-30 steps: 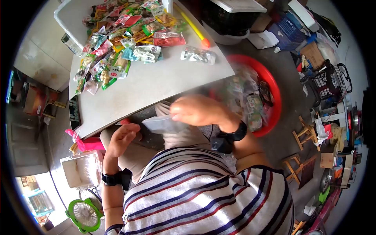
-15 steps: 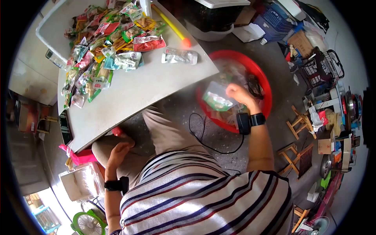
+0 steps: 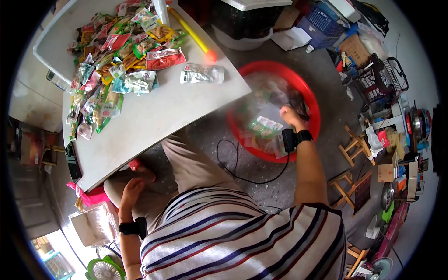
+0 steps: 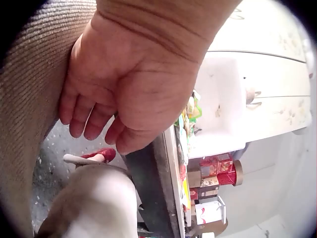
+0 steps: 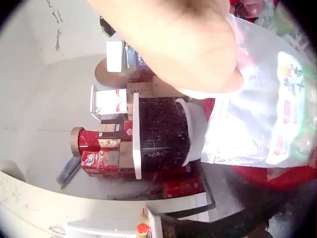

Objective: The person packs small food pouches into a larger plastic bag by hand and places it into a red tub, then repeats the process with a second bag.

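My right hand (image 3: 290,116) pinches the upper end of a clear plastic bag (image 5: 237,129) over the red basin (image 3: 306,87). The bag has a white label and green markings on its lower part, and shows food-like pieces through it. More plastic packs fill the basin, and the held bag overlaps them in the head view. My left hand (image 3: 132,190) rests near my thigh, its fingers loosely bent with nothing in them; the left wrist view shows its palm (image 4: 133,84).
On the white table (image 3: 200,100) lie a heap of small snack packets (image 3: 116,51), a silver packet (image 3: 202,74) and a yellow stick (image 3: 191,32) with an orange tip. A black cable (image 3: 247,179) runs across the floor. Wooden folding stools (image 3: 354,144) stand at the right.
My right hand has moved from above my lap out to the right over the basin, carrying the clear bag. My left hand has dropped back toward my thigh. The head view has shifted.
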Demonstrator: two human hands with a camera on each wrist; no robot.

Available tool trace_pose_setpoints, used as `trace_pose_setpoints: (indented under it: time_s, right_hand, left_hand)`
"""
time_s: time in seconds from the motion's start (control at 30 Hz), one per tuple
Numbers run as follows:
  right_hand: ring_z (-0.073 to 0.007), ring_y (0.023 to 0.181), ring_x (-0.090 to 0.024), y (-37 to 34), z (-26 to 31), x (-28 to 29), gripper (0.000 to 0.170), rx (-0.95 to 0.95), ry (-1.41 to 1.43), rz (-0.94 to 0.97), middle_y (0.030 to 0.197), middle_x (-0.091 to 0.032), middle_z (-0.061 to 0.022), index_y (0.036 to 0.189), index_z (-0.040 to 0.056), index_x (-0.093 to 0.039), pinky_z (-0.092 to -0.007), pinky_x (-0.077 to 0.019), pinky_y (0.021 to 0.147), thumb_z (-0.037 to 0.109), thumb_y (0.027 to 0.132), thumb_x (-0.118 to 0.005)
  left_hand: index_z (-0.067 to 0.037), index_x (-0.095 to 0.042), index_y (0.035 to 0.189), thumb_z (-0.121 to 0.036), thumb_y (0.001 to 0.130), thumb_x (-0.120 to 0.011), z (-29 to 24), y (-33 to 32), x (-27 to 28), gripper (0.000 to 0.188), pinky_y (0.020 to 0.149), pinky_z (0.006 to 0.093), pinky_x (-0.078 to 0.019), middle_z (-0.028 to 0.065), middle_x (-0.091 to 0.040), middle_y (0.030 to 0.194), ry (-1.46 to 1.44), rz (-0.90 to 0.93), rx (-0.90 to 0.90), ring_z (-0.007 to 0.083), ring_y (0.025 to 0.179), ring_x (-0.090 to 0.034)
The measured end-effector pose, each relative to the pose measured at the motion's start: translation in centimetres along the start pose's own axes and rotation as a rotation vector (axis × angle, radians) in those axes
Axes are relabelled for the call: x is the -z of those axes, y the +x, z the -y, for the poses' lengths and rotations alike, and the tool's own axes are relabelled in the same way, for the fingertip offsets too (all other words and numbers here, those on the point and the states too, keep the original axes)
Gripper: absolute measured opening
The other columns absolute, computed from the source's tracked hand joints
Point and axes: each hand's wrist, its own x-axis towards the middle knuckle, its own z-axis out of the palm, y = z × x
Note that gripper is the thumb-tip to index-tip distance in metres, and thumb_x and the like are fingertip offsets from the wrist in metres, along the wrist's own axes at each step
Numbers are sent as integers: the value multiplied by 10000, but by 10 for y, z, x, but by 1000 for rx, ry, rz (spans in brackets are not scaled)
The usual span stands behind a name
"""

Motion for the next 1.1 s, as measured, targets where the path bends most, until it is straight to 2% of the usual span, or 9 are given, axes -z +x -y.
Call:
trace_pose_setpoints:
  time_s: [0.17, 0.2, 0.27, 0.37, 0.57, 0.67, 0.77, 0.93, 1.1]
  right_hand:
    - [-345, 823, -520, 32, -10, 51, 177, -104, -317, -256, 880, -543, -174, 834, 95, -547, -401, -421, 694, 140, 715, -423]
    - [-298, 806, -523, 35, -8, 68, 114, -130, -465, -334, 845, -549, -108, 806, 135, -539, -405, -408, 665, 174, 720, -474]
    - [-292, 842, -509, 34, -34, 85, 140, -12, -536, -767, 913, -537, -61, 806, 141, -546, -407, -414, 671, 149, 703, -450]
    - [-280, 954, -469, 10, -32, 107, 234, -451, -438, -742, 993, -507, -88, 905, 165, -559, -432, -380, 739, 193, 704, -443]
    - [-305, 883, -516, -23, -32, 72, 278, -637, -147, -613, 928, -543, -119, 926, 136, -554, -399, -413, 728, 137, 659, -477]
    - [-276, 730, -553, -16, -52, 14, 164, -373, 268, -657, 714, -565, -145, 765, 45, -566, -322, -418, 648, 68, 637, -466]
    - [-233, 681, -542, -6, -47, -40, 171, -135, 65, -708, 719, -559, -122, 827, 42, -546, -318, -420, 638, 60, 670, -480]
    - [-155, 734, -515, -7, 69, -57, 143, 89, 598, -503, 786, -535, -69, 853, 27, -515, -259, -411, 689, -17, 725, -469]
    - [-167, 771, -514, -14, 189, -51, 132, 326, 580, -435, 857, -541, -97, 878, -25, -507, -258, -413, 723, 55, 779, -475]
  left_hand:
    - [-21, -522, 934, -121, 771, -523, -5, -1, -2, 191, 644, 203, -387, 5, -522, 805, 26, -26, 14, 78, 736, -463]
    - [-22, -522, 932, -121, 770, -523, -2, 0, -1, 189, 630, 203, -387, 2, -520, 793, 36, -29, 12, 76, 718, -461]
    - [-25, -524, 926, -121, 767, -523, -4, -1, -3, 185, 610, 201, -384, -3, -516, 773, 29, -32, 5, 72, 692, -455]
    - [-28, -525, 915, -120, 765, -524, -4, -1, -3, 175, 595, 196, -379, -9, -510, 751, 8, -45, 4, 68, 672, -449]
    - [-31, -522, 914, -123, 766, -522, -4, -2, -4, 174, 589, 195, -379, -9, -507, 745, -9, -41, 14, 68, 667, -449]
    - [-31, -516, 917, -135, 773, -512, -7, -5, -1, 178, 593, 200, -384, -4, -510, 751, -72, -42, 14, 73, 671, -454]
    - [-33, -509, 921, -144, 782, -494, -10, -11, 6, 179, 600, 208, -390, 4, -514, 763, -261, -69, -24, 80, 682, -459]
    - [-15, -493, 948, -148, 797, -482, -44, -48, 31, 201, 670, 224, -413, 38, -524, 834, -373, -362, -130, 101, 758, -489]
    - [-16, -499, 937, -171, 774, -522, 4, -75, 78, 226, 614, 226, -419, 34, -542, 799, -460, -698, -232, 104, 716, -513]
